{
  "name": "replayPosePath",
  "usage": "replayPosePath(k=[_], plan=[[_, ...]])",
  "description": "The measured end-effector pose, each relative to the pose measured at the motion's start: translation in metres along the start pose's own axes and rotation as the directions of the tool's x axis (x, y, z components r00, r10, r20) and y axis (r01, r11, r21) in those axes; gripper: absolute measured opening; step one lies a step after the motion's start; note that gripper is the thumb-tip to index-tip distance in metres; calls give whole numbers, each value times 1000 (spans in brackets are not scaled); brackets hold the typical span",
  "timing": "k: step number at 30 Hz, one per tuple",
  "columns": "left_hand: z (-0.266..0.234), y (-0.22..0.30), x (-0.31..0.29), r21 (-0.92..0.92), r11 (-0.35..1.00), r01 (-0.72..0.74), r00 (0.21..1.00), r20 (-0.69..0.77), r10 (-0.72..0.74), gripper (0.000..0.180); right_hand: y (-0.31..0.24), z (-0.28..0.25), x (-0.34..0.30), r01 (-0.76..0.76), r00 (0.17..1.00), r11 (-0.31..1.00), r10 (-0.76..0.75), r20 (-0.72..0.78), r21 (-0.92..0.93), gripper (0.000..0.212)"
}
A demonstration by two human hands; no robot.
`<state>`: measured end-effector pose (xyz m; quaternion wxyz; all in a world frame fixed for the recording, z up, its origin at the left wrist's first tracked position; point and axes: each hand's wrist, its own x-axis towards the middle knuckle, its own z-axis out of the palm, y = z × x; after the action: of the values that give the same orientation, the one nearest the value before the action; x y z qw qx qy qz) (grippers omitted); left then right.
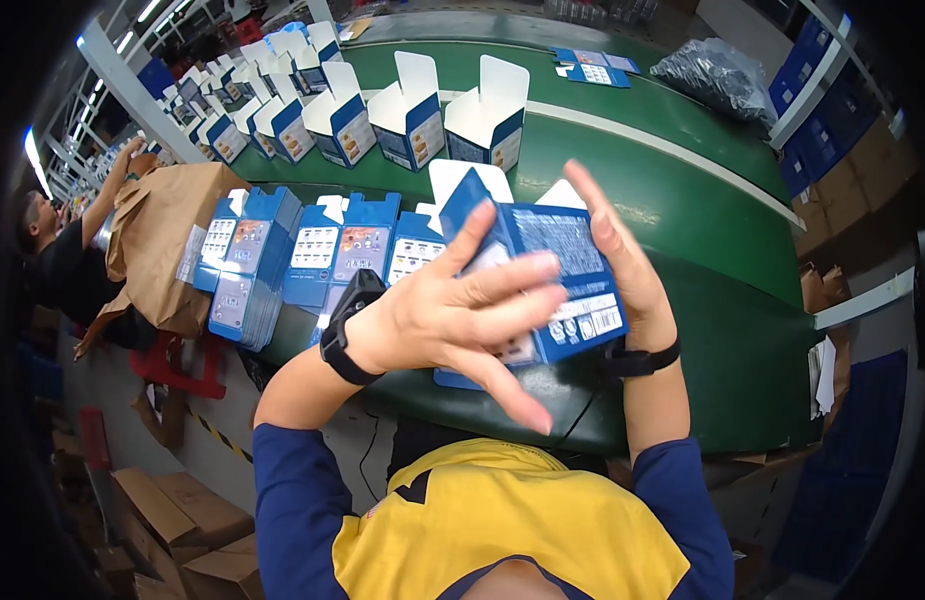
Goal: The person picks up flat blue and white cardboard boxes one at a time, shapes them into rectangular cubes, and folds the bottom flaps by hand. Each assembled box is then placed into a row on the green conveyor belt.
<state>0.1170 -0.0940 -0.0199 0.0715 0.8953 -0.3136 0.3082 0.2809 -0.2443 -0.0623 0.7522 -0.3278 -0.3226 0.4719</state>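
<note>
A blue folding carton (567,260) with printed panels is tilted in front of me, its white flaps showing at the top. My left hand (472,305) spreads its fingers across the carton's left and front side, slightly blurred. Along the carton's right edge, my right hand (627,265) lies with straight fingers pointing up and the palm turned toward it. Whether the right fingertips press on the carton is hard to make out. Stacks of flat blue cartons (252,265) lie to the left of my left hand, and more flat cartons (342,245) lie beside them.
Erected cartons with raised white lids (412,120) stand in rows on the green conveyor (662,200). A brown paper sack (167,230) stands at the left, near another person (72,250). A grey plastic bag (717,75) and a flat carton (592,68) lie at the far right.
</note>
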Motion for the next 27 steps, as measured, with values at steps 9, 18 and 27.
replayPosePath(k=[9, 18, 27], plan=[[12, -33, -78, 257, 365, 895, 348, 109, -931, 91, 31, -69, 73, 241, 845, 684, -496, -198, -688, 115], [31, -6, -84, 513, 295, 806, 189, 249, -950, 108, 74, -126, 123, -234, 896, 449, -245, -371, -862, 118], [41, 13, -54, 190, 302, 934, 327, -116, -938, 96, 95, -26, 3, -221, 935, 972, 186, -303, -84, 97]])
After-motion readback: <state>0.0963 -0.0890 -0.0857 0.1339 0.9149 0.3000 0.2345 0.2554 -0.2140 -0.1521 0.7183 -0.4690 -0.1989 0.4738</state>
